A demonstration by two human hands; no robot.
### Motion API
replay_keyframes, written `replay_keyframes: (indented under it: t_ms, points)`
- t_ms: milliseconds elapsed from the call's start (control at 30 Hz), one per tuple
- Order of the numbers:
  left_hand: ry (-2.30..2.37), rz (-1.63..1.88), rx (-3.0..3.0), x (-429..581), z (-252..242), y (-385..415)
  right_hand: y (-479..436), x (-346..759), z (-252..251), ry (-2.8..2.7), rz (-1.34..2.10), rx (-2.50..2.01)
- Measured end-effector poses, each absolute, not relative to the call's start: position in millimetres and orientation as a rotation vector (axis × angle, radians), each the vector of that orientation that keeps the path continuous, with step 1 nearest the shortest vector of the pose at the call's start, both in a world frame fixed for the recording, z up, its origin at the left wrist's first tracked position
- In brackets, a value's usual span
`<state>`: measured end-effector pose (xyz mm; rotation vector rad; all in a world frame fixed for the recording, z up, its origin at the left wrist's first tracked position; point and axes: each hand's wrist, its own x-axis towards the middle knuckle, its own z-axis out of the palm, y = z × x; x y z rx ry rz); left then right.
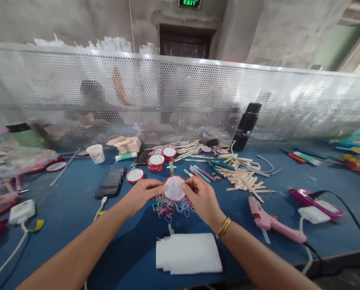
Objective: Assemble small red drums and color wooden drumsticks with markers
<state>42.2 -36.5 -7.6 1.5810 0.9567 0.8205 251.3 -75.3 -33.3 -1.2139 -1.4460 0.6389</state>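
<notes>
A small toy banjo (174, 189) is held upright between my two hands above the table. Its round face is white with a red rim, thin lines like strings cross it, and a striped stick neck (171, 169) with a crosspiece rises from the top. My left hand (146, 193) pinches the rim on the left side, thumb in front. On the opposite edge, my right hand (200, 197) grips with its thumb on the white face. Fingertips behind the disc are hidden. Below it lies a pile of colourful small rubber bands (169, 209).
Nearby are a folded white cloth (192, 253), a pink glue gun (273, 223), scattered wooden sticks (246, 177), red-rimmed round pieces (155, 162), markers (202, 173), a phone (111, 181) and a paper cup (95, 154). A black bottle (246, 127) stands before a perforated metal screen (180, 92).
</notes>
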Motion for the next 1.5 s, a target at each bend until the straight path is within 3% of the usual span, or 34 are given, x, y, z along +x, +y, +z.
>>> replay_keyframes:
  t_ms: [167, 533, 1500]
  points:
    - [0.950, 0.978, 1.244, 39.1, -10.2, -32.2, -77.9, 247.3, -32.1, -1.406, 0.835, -1.161]
    - [0.702, 0.854, 0.885, 47.4, -9.6, -38.8, -82.9, 236.6, -37.5, -1.381, 1.114, -1.082]
    - [0.685, 0.903, 0.833, 46.8, -13.7, -39.7, -87.0, 233.9, -33.3, -1.362, 1.163, -1.083]
